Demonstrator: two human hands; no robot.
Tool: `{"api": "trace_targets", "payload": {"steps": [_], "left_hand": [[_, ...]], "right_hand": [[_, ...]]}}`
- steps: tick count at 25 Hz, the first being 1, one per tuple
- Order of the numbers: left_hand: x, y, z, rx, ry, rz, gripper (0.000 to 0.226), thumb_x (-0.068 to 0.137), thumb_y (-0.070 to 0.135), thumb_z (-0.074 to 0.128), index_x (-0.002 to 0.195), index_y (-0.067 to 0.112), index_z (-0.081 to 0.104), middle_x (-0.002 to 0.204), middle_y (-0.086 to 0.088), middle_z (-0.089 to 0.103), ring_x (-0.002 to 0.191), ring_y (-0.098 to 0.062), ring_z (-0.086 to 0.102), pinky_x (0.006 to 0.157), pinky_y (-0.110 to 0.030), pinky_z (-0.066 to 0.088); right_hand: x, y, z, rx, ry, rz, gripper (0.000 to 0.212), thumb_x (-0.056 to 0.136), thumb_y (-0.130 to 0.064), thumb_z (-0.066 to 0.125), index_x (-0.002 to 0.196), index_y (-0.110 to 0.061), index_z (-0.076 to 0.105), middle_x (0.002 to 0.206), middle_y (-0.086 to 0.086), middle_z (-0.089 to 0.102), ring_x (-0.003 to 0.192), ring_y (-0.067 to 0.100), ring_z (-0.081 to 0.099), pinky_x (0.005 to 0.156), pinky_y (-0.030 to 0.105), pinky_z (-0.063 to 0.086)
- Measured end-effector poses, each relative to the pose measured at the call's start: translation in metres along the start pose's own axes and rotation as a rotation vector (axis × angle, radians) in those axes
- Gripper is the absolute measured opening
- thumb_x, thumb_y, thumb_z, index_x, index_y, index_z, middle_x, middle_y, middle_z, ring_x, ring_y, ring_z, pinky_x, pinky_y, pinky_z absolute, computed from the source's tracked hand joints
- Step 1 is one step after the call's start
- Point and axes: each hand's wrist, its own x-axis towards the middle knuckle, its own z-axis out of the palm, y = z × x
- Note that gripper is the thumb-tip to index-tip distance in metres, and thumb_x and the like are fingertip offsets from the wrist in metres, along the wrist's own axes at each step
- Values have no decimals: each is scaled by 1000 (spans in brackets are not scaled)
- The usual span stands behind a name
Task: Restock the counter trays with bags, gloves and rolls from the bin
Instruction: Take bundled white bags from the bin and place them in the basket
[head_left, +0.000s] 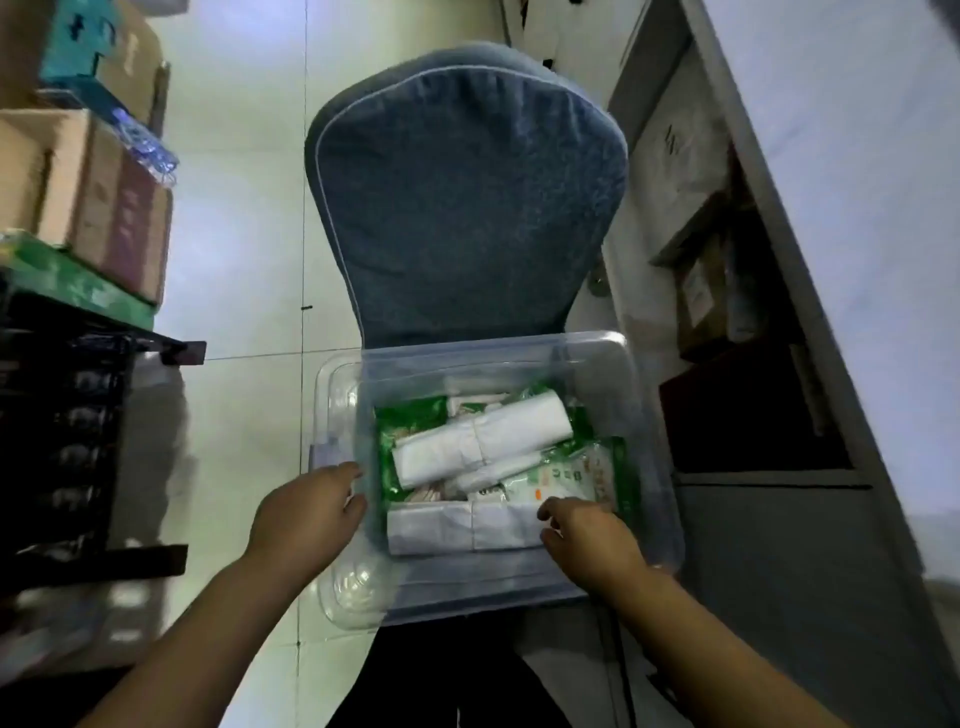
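A clear plastic bin rests on the seat of a blue padded chair. Inside lie a white roll of bags, a flat white bundle along the near wall, and green-and-white packets. My left hand is at the bin's left rim, fingers curled over the edge. My right hand reaches inside the bin at the near right, fingers spread over the white bundle and a packet, nothing clearly gripped.
Cardboard boxes are stacked on a dark rack at the left. A grey cabinet with dark shelves stands at the right. White tiled floor lies between the rack and the chair.
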Motion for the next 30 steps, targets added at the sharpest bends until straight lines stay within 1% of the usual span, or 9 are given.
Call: {"api": "trace_targets", "payload": {"steps": [4,8,16,18,20,22,25,27,30], "left_hand": [[37,-19,25,-25,5,13,38,87,31,56,125,26,54,115,-3,68,96,-25,66,76,-34,54],[56,-37,42,-9,26,50,38,86,27,58,124,24,56,113,-3,69,98,-28,65,73,-37,55],[59,-35,44,111,15,85,34,81,21,64,114,16,64,98,-9,73,87,-32,65,67,-36,52],[58,-29,44,171,-3,111,29,76,19,67,105,14,68,89,-10,74,79,-32,65,64,-36,53],[55,-17,44,169,-48,128,29,77,24,66,106,19,66,96,-6,73,85,-28,65,71,-35,53],[51,2,47,92,-116,203,41,79,30,64,119,25,58,117,-1,65,105,-23,58,88,-34,47],[54,33,45,52,-181,398,62,77,32,66,135,22,42,140,0,48,131,-21,38,109,-35,28],[56,50,36,91,-173,455,51,79,35,62,126,23,49,131,-1,57,121,-23,49,100,-33,37],[54,58,11,161,-128,405,21,84,38,54,99,24,59,99,1,70,87,-25,64,67,-30,45]], "right_hand": [[71,-1,42,-209,-186,-67,42,90,-25,49,130,-13,44,131,12,50,117,30,48,94,38,42],[124,-3,83,-375,-189,-100,44,87,-15,49,130,-9,41,135,16,43,120,33,42,95,41,40],[131,2,104,-457,-169,-117,36,87,-17,51,123,-21,54,122,10,55,113,30,48,90,37,40],[122,0,96,-398,-172,-132,32,88,-17,48,119,-22,55,116,9,61,105,31,57,81,34,43],[108,-7,80,-367,-125,-205,22,88,-17,48,108,-20,56,106,9,65,94,32,62,66,31,38],[90,-18,52,-395,-25,-320,10,82,-17,58,92,-17,59,87,8,67,75,32,64,55,30,34],[65,-35,6,-425,130,-428,18,62,-16,74,69,-17,57,59,5,61,49,27,58,42,25,35],[53,-42,-19,-369,194,-486,22,57,-18,76,66,-18,56,56,3,60,47,27,58,40,25,37],[42,-45,-47,-252,243,-467,18,66,-24,75,75,-17,60,67,3,65,58,28,61,45,28,41]]}}
